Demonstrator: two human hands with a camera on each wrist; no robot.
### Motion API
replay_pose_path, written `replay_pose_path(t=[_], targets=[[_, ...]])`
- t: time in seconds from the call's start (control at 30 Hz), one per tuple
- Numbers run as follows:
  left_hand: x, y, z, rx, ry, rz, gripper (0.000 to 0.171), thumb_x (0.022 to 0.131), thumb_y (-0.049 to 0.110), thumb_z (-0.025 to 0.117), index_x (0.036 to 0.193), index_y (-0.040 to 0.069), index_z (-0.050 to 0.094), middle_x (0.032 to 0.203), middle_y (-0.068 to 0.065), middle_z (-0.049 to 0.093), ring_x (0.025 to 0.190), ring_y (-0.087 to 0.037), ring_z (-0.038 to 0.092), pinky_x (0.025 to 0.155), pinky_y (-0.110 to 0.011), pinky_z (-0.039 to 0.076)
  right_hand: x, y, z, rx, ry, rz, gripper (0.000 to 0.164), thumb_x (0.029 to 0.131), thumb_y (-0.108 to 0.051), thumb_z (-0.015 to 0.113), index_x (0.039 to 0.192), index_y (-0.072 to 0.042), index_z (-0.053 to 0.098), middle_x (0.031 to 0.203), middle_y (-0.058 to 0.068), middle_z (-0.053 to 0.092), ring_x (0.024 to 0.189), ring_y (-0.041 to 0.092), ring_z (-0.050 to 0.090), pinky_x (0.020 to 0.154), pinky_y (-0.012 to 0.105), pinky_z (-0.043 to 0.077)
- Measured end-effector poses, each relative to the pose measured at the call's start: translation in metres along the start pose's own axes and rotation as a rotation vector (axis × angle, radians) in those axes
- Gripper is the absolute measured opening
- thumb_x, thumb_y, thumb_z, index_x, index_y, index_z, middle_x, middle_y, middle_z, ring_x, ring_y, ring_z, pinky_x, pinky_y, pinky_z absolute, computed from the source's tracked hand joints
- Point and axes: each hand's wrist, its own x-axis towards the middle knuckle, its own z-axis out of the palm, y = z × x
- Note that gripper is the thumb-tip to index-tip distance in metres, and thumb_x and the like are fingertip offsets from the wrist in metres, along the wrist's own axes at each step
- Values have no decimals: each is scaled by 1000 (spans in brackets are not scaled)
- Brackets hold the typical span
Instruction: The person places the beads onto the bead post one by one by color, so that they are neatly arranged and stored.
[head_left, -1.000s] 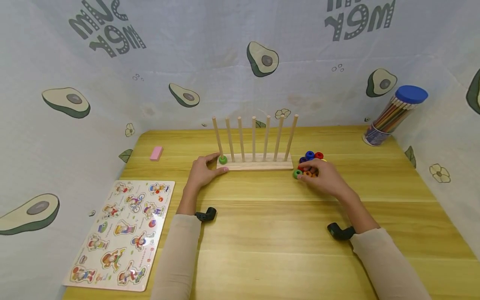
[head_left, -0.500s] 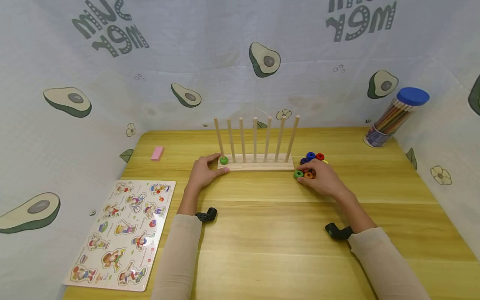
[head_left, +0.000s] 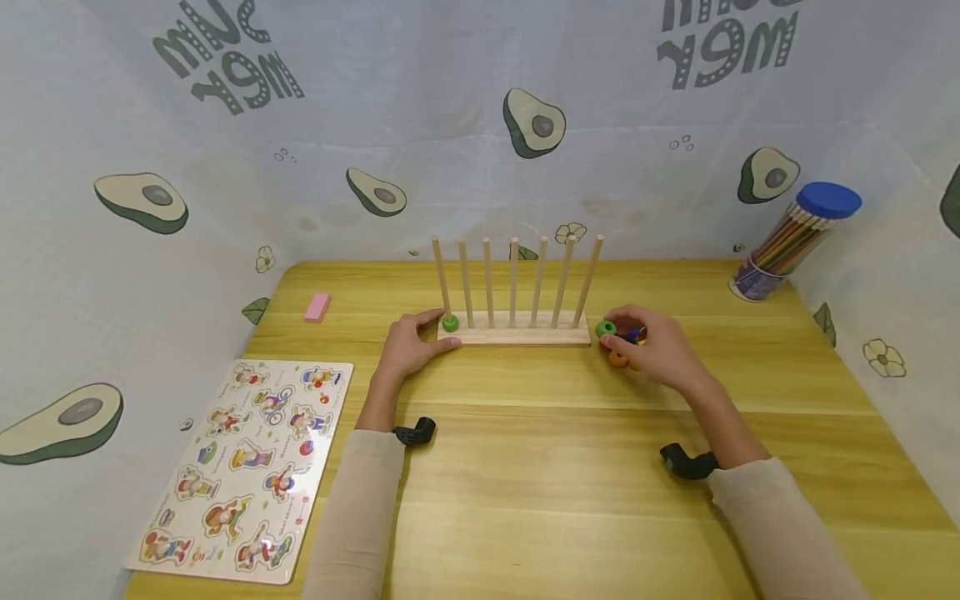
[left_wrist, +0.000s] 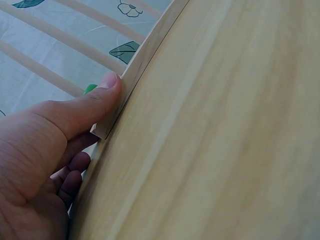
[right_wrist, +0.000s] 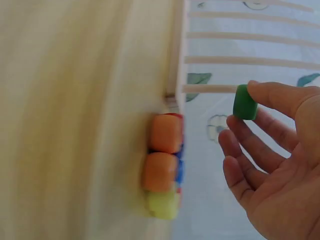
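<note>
A wooden peg stand with a row of several upright pegs stands toward the back of the table. Its left end is gripped by my left hand, the thumb on the front edge in the left wrist view. Low on the leftmost peg sits a green bead. Between thumb and fingertips my right hand pinches another green bead, held above the table off the stand's right end. Below it lie orange beads and a yellow bead; red and blue ones are partly hidden.
A puzzle board with cartoon figures lies at the left, and a pink block lies behind it. At the back right stands a blue-lidded tub of pencils. A printed cloth hangs behind the table.
My right hand has picked up the green bead from the front of the pile and raised it slightly. My left hand keeps its grip on the stand.
</note>
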Motion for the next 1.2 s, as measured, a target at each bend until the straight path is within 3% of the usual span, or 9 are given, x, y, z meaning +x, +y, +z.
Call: replay_pose_path(t=[0.2,0.33,0.53,0.83,1.2], targets=[[0,0,-1,-10,-6,-4,74,81,53,85,146,27,61,150,-9,59,145,-35,48,116,-55,42,0,-31,-20,28,84,-40,37,101,-33,68,131,-11,67,110,11,71,97,26,63,78,22,48],[1,0,1,-18,-4,3,73,82,52,85,146,27,61,150,-9,58,145,-35,47,117,-55,41,4,-53,-27,50,131,-68,38,100,-36,70,132,-15,68,113,7,70,98,20,60,82,25,46],[1,0,1,-16,-3,4,73,82,51,85,146,28,61,150,-8,58,146,-34,47,118,-55,40,18,-89,-25,98,194,-161,35,97,-30,73,127,-12,70,111,10,71,100,25,59,85,35,44],[2,1,5,-19,1,23,73,81,53,85,145,26,62,149,-8,60,145,-34,48,118,-54,41,49,-140,-5,159,179,-325,38,96,-24,75,132,-12,69,112,8,70,103,28,61,88,40,47],[-1,1,3,-13,10,25,71,83,50,85,144,23,63,147,-7,62,142,-32,52,116,-52,44,92,-188,21,202,91,-363,39,100,-29,70,136,-13,67,117,5,71,109,21,63,95,38,51]])
